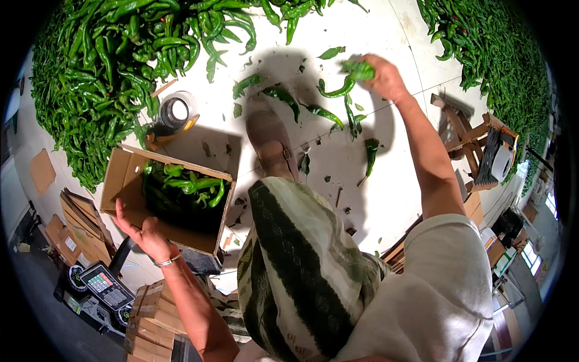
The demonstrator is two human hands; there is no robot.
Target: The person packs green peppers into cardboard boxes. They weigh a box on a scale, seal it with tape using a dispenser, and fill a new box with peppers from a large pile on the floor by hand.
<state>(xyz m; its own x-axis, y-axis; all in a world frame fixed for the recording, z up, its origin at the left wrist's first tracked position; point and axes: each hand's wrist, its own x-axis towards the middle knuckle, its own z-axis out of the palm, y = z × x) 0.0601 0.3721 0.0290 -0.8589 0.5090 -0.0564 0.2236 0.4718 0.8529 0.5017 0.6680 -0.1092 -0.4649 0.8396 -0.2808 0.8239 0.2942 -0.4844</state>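
My right hand (384, 80), at the upper right over the pale floor, grips a green pepper (360, 70) blurred by motion. Just below it a curved pepper (338, 89) lies on the floor. To the left stands a cardboard box (124, 174) with its top open, partly filled with green peppers (194, 183). At that box's near left rim is my left hand (147, 233), its fingers spread and nothing held in them; whether it presses on the cardboard I cannot tell.
A big pepper heap (99, 90) covers the upper left, another heap (506, 81) the upper right. Tape rolls (174, 111) stand beside the box. On the right are a wooden stool (466, 129) and a tape dispenser (500, 156). A digital scale (106, 285) sits lower left.
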